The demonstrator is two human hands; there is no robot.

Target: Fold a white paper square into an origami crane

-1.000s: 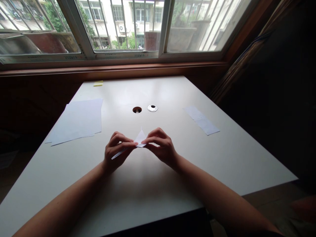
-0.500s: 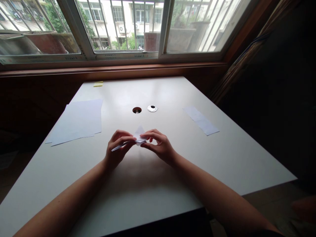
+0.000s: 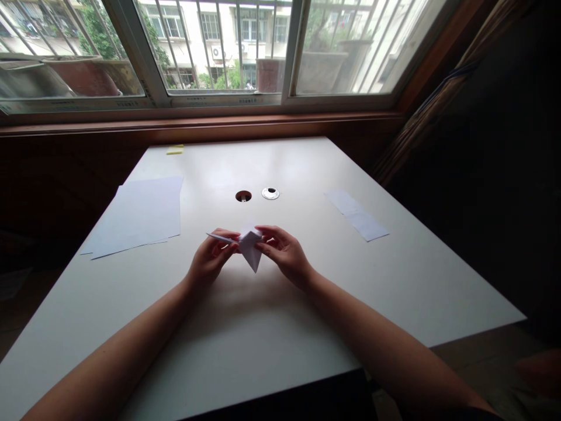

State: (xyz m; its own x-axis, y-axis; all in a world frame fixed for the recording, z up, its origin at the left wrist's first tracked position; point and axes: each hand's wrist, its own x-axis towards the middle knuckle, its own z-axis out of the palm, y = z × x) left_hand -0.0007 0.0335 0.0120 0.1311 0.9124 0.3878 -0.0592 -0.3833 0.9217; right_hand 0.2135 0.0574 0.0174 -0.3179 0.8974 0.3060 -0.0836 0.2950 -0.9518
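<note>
A small piece of folded white paper [image 3: 251,251] is held between my two hands, above the middle of the white table [image 3: 245,351]. One pointed flap hangs down toward me, and a thin folded strip sticks out to the left over my fingers. My left hand [image 3: 212,254] pinches its left side between thumb and fingers. On the other side, my right hand [image 3: 283,250] grips the paper's right edge with thumb and fingertips. Part of the folds is hidden behind the fingers.
Large white sheets [image 3: 140,216] lie at the table's left. A torn strip of paper [image 3: 357,214] is on the right. Beyond my hands are a round cable hole [image 3: 243,196] and its metal cover [image 3: 270,193]. Yellow sticky notes [image 3: 175,149] sit near the window.
The folded paper has been tilted, so its point now hangs down toward me, and the left strip has swung upward. Both hands have turned slightly with it.
</note>
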